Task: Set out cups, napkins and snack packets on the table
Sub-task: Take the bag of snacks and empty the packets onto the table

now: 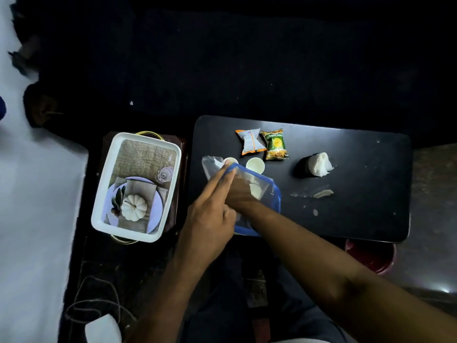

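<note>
Cups are the step in hand. On the dark bench, two snack packets already lie near the far edge: an orange-and-white packet and, touching it on the right, a green-and-yellow packet. A bunch of white napkins sits in a dark holder toward the right end. One paper cup stands upright just in front of the packets; a second cup stands near it, partly hidden by plastic. A clear bag with a blue rim lies at the left end of the bench. The left hand pinches the bag's rim with fingers extended, holding the mouth apart. The right hand is reached inside the bag and appears closed on a pale cup, though the plastic blurs the grip. Beside the bench, off its left edge, a white tray with a printed table scene plays no part at present. Judged from this layout, the next move calls for drawing the cup out through the mouth without dragging the bag, then standing it upright beside the other cups, clear of the packets.
</note>
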